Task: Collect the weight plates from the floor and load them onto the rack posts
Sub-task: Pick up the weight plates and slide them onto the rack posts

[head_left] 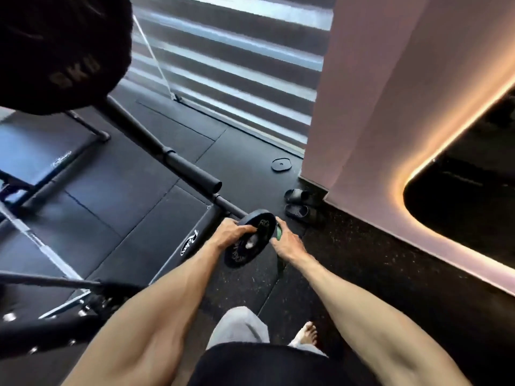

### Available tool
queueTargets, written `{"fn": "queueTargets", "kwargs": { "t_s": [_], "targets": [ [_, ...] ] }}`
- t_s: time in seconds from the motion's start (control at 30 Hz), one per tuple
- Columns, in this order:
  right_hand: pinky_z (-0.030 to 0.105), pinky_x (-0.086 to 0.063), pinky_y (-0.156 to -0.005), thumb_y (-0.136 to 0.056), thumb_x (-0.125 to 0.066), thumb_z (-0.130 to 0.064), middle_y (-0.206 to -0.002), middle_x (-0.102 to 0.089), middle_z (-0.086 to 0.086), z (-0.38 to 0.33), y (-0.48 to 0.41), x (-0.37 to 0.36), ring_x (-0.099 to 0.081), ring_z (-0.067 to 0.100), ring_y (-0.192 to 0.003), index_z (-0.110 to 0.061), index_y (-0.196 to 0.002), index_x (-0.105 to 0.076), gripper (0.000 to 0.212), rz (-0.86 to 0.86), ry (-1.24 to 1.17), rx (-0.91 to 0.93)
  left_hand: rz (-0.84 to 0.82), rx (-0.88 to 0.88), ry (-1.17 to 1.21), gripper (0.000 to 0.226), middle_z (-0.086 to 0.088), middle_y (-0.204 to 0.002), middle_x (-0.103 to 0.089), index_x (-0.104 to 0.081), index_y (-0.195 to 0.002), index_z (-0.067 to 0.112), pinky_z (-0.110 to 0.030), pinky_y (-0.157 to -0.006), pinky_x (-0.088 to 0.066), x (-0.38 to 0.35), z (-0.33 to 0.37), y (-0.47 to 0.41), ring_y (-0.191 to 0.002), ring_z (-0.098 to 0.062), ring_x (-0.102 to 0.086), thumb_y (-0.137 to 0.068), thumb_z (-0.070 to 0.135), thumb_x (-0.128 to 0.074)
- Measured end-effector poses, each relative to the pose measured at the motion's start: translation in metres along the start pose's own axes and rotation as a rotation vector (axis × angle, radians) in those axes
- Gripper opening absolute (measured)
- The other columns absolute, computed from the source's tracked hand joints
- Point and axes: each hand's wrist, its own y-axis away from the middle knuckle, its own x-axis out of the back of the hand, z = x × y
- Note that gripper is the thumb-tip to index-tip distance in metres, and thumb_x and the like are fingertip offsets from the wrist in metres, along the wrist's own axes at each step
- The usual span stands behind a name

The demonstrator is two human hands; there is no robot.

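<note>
You stood on a dark rubber floor (362, 274). A small black plate (281, 164) lay flat at centre-right near the wall, with dark slippers (299, 204) just below it.

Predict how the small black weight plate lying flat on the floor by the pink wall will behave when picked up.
The small black weight plate probably feels heavy for its size, like most such discs. It looks rigid. Lying flat on the dark rubber floor, its thin edge may be hard to get fingers under; stood on edge, it could roll.
</note>
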Motion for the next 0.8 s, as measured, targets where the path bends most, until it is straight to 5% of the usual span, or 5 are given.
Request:
{"fn": "queueTargets", "kwargs": {
  "t_s": [0.23, 0.43, 0.57, 0.7, 0.8],
  "targets": [
    [0.038, -0.046, -0.096, -0.090, -0.054, -0.032, -0.129, -0.063, 0.018, -0.037, -0.080, 0.031, -0.059, 0.038, -0.119, -0.037, -0.149, -0.029, 0.064, -0.146, 0.159, 0.156, 0.109, 0.066, 0.212, 0.047, -0.012, -0.089, -0.076, -0.075, -0.093, 0.002, -0.039, -0.081, -0.055, 0.031, 0.022, -0.041, -0.076, -0.021, -0.070, -0.067, 0.040, -0.086],
    [0.038, -0.046, -0.091, -0.089, -0.052, -0.030, -0.126, -0.065, 0.017, -0.086, -0.128, 0.030, -0.061, 0.036, -0.114, -0.034, -0.144, -0.036, 0.057, -0.190, 0.165, 0.219, 0.171, 0.083, 0.310, 0.024, -0.008, -0.081, -0.073, -0.070, -0.079, 0.009, -0.023, -0.064, -0.053, 0.069, 0.034, -0.066, -0.066, -0.014, -0.066, -0.078, 0.031, -0.081],
    [0.039, -0.048, -0.094, -0.088, -0.052, -0.028, -0.126, -0.065, 0.014, -0.116, -0.149, 0.029, -0.061, 0.035, -0.113, -0.036, -0.142, -0.037, 0.057, -0.228, 0.157, 0.247, 0.238, 0.133, 0.306, 0.047, -0.012, -0.086, -0.076, -0.073, -0.087, 0.004, -0.041, -0.083, -0.056, 0.092, 0.037, -0.080, -0.081, -0.024, -0.073, -0.071, 0.047, -0.082],
    [0.041, -0.050, -0.092, -0.086, -0.052, -0.021, -0.118, -0.068, 0.013, -0.137, -0.173, 0.026, -0.063, 0.035, -0.106, -0.033, -0.139, -0.038, 0.055, -0.257, 0.166, 0.290, 0.287, 0.164, 0.302, 0.075, -0.009, -0.090, -0.076, -0.072, -0.098, 0.008, -0.046, -0.086, -0.058, 0.106, 0.041, -0.095, -0.084, -0.024, -0.073, -0.051, 0.066, -0.075],
    [0.041, -0.051, -0.087, -0.085, -0.051, -0.021, -0.109, -0.070, 0.012, -0.145, -0.190, 0.025, -0.065, 0.034, -0.097, -0.033, -0.134, -0.039, 0.052, -0.284, 0.177, 0.323, 0.312, 0.206, 0.247, 0.070, -0.008, -0.099, -0.072, -0.066, -0.100, 0.011, -0.044, -0.087, -0.056, 0.108, 0.046, -0.104, -0.089, -0.023, -0.070, -0.057, 0.065, -0.074]
  ]
}}
